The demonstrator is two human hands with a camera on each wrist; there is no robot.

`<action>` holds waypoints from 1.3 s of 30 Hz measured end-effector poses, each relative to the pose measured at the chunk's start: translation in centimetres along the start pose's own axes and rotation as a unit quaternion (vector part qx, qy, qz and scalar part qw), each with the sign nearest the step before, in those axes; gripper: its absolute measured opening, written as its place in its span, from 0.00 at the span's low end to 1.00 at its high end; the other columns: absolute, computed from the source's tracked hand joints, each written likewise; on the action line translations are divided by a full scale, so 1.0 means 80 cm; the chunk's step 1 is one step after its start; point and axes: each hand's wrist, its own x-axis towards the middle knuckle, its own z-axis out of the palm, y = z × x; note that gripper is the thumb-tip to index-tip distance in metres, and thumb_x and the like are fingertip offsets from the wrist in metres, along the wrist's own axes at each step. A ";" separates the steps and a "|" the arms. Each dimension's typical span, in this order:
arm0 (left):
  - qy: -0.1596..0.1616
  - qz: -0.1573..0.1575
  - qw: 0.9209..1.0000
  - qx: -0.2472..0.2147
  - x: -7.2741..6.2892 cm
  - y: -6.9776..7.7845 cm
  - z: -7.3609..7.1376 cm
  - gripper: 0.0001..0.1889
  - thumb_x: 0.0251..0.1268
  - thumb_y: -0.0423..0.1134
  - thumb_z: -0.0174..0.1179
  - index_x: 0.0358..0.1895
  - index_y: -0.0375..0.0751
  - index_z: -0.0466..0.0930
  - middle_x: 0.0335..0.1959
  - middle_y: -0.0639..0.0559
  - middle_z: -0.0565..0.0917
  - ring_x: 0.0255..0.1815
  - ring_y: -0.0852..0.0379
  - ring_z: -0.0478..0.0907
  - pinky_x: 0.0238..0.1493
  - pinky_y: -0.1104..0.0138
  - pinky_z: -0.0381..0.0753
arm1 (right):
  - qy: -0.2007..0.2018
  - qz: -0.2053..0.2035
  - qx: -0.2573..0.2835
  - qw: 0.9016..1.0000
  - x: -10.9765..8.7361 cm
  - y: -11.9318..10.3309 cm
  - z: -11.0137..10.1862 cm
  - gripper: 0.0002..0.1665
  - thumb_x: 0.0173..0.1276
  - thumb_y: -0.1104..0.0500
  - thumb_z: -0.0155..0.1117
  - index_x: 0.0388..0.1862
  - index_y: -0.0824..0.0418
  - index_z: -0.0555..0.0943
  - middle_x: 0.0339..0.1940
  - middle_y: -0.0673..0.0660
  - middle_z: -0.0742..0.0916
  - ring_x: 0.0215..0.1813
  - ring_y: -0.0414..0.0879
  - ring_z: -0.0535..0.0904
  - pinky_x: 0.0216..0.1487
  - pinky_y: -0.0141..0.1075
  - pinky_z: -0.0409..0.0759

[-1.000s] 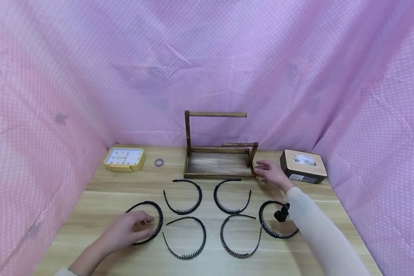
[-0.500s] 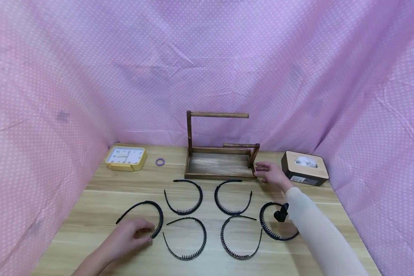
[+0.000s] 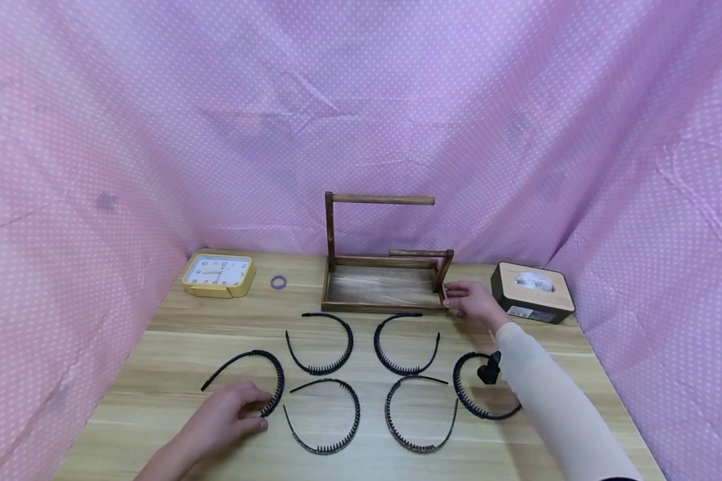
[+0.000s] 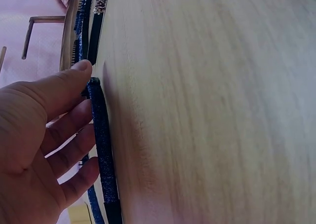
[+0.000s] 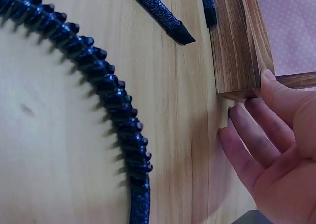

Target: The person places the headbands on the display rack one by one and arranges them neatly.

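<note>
Left of the wooden rack [image 3: 385, 308], the yellow clock [image 3: 219, 272] shows readable numerals, no legible brand. Front-left of the rack, the left hand [image 3: 225, 409] meets the leftmost hairband [image 3: 281, 381]; whether it pinches I cannot tell. Five more hairbands [image 3: 351, 341] lie before the rack; its bars [image 3: 382, 199] hold none, so little seems done. At its right end the right hand [image 3: 472, 300] touches the corner, fingers parted; beyond, the tissue box [image 3: 529, 298] label [image 3: 519, 311] is unreadable

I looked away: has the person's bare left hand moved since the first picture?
Yes: the left hand shifted slightly toward the person, judged against the round purple ring.
</note>
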 end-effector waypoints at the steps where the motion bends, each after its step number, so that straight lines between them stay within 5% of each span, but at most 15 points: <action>1: -0.001 -0.003 1.000 0.003 0.000 0.001 0.000 0.17 0.52 0.44 0.78 0.47 0.51 0.90 0.38 0.70 0.84 0.41 0.70 0.78 0.45 0.63 0.82 | -0.001 0.001 -0.001 1.000 0.000 -0.001 0.000 0.34 0.73 0.65 0.66 0.75 0.72 0.68 0.70 0.72 0.77 0.61 0.56 0.83 0.42 0.39 0.86; 12: -0.020 -0.041 0.999 0.019 -0.001 0.005 0.001 0.13 0.56 0.35 0.74 0.45 0.49 0.90 0.32 0.71 0.79 0.33 0.74 0.70 0.34 0.69 0.77 | 0.004 0.007 -0.009 1.000 -0.004 -0.002 0.002 0.34 0.72 0.65 0.67 0.74 0.70 0.69 0.70 0.71 0.77 0.53 0.46 0.85 0.39 0.39 0.86; 21: 0.011 -0.065 0.995 0.069 -0.007 0.011 0.002 0.12 0.54 0.33 0.74 0.39 0.55 0.89 0.36 0.70 0.84 0.40 0.69 0.80 0.43 0.63 0.84 | 0.006 0.004 -0.011 1.000 -0.005 0.000 0.004 0.33 0.73 0.65 0.66 0.75 0.70 0.69 0.70 0.71 0.77 0.56 0.47 0.84 0.41 0.38 0.86; 25: 0.037 -0.078 0.995 0.058 -0.008 0.019 -0.002 0.12 0.55 0.33 0.73 0.40 0.55 0.88 0.32 0.71 0.82 0.34 0.74 0.74 0.37 0.68 0.80 | 0.006 -0.001 -0.016 1.000 -0.007 -0.001 0.004 0.33 0.74 0.65 0.65 0.74 0.71 0.69 0.69 0.72 0.77 0.58 0.50 0.83 0.41 0.38 0.86; 32: 0.117 -0.056 0.991 0.030 -0.005 0.029 -0.008 0.14 0.52 0.30 0.74 0.39 0.53 0.87 0.32 0.71 0.82 0.33 0.76 0.75 0.35 0.71 0.82 | 0.008 -0.004 -0.022 1.000 -0.006 0.002 0.003 0.33 0.74 0.64 0.65 0.74 0.71 0.69 0.69 0.72 0.78 0.60 0.53 0.83 0.42 0.37 0.86; 39: 0.125 -0.071 0.989 -0.041 0.017 0.051 -0.027 0.12 0.61 0.33 0.72 0.43 0.55 0.86 0.35 0.69 0.86 0.37 0.72 0.80 0.36 0.70 0.84 | 0.004 -0.005 -0.014 1.000 -0.006 0.002 0.003 0.33 0.75 0.64 0.64 0.75 0.70 0.68 0.70 0.72 0.77 0.62 0.53 0.82 0.43 0.37 0.86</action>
